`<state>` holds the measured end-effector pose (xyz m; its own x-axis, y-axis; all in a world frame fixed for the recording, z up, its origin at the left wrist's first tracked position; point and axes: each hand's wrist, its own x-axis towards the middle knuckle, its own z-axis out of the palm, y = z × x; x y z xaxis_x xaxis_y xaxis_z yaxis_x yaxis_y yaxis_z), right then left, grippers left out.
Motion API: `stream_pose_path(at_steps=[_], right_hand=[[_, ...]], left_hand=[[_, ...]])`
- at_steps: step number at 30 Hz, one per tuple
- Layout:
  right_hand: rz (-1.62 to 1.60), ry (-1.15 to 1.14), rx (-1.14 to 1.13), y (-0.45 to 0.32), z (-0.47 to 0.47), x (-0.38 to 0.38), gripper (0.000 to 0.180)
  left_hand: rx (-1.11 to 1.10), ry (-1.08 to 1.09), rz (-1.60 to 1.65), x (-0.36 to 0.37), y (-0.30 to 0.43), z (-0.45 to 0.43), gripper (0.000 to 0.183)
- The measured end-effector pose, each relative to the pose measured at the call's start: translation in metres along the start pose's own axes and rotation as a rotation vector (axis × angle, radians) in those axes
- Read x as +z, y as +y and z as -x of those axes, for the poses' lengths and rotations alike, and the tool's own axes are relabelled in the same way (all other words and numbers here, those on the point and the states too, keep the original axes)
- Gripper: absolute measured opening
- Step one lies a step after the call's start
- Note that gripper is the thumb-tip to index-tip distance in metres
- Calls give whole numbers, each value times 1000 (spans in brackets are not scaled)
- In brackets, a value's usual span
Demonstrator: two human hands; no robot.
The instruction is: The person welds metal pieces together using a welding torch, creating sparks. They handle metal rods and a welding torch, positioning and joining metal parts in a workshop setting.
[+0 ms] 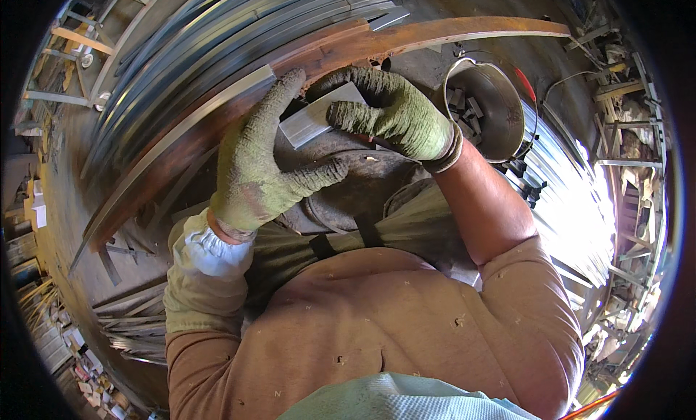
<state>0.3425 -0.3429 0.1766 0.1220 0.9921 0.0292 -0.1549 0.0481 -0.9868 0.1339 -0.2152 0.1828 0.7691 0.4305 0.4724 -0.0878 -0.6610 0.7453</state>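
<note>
My right hand, in a worn green-grey work glove, grips a short piece of silvery metal section between thumb and fingers. To the left is my gloved left hand, its thumb spread wide from its fingers and nothing held in it. Its fingertips are close to the end of a long silvery metal bar, which lies along a rusty steel beam. Whether those fingertips touch the bar, I cannot tell. The short piece lies across the gap between my two hands.
A metal bucket with small metal offcuts stands beyond my right wrist. Small black pieces lie near it, by bright long metal lengths. Long metal profiles are stacked beyond the beam. Thin metal strips lie lower left.
</note>
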Motion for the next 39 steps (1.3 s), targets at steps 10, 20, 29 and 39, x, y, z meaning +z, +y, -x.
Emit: stream_pose_path(at_steps=[10, 20, 29, 39], right_hand=[[-66, -47, -78, 14, 2, 7, 44], [118, -78, -87, 1, 6, -3, 55], [242, -92, -257, 21, 3, -6, 56], [124, 111, -110, 25, 3, 19, 57]], left_hand=[[13, 73, 37, 0, -7, 10, 47], [-169, 289, 113, -21, -14, 1, 24], [249, 269, 421, -16, -54, 11, 38], [4, -131, 87, 25, 3, 15, 102]])
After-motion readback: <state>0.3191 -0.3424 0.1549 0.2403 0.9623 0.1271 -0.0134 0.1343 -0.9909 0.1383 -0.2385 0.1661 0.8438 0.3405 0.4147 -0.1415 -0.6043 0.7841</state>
